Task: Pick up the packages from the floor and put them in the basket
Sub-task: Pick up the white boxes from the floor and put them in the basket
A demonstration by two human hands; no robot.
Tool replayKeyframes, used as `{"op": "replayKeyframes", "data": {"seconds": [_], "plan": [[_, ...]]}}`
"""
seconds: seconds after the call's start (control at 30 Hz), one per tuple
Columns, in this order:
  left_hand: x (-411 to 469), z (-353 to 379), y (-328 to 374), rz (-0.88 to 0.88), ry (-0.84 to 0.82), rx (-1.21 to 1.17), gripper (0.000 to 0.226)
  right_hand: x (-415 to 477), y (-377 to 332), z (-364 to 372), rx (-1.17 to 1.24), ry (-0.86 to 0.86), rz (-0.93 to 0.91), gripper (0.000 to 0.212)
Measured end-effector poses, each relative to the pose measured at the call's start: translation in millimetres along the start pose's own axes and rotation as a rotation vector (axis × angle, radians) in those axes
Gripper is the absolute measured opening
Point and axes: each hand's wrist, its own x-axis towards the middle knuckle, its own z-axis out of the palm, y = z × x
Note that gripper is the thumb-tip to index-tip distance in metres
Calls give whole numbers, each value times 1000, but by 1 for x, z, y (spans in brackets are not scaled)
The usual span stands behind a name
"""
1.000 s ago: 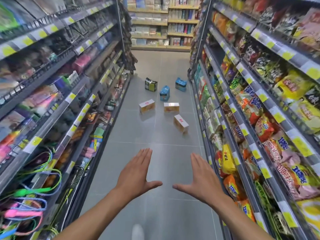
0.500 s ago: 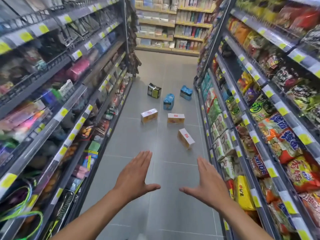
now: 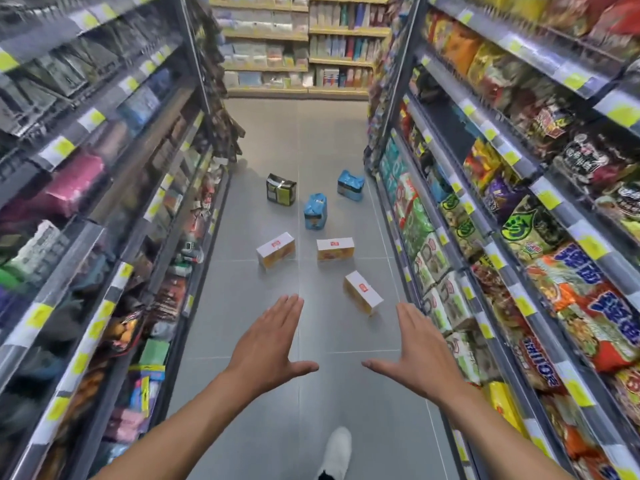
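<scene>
On the floor (image 3: pixel 311 403) between shelves (image 3: pixel 519 174), six packages (image 3: pixel 335 248) are scattered ahead; no basket is shown. The approach is judged in hand; a stoop to the nearest box (image 3: pixel 363 296) is called for. Left hand (image 3: pixel 268 344) and right hand (image 3: pixel 420 348) are held out flat, each grip spread, empty.

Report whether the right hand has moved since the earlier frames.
Yes. The right hand has advanced down the aisle: its fingertips now lie past the floor tile seam, closer to the nearest white-topped box.
</scene>
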Motion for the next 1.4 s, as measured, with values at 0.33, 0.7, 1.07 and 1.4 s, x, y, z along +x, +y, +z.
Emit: {"op": "replayKeyframes", "data": {"seconds": [0.33,0.7,1.07,1.4], "plan": [[160,-17,-44,17,-18,-22,120,162,28,-15,18,-64,87,129],[341,-26,-109,236,-88,-45,119,299,35,-11,80,-74,290,137],[503,-4,-95,471,-242,54,119,385,88,0,147,-89,485,137],[615,45,-62,518,-386,153,117,453,168,29,181,-217,523,132]]}}
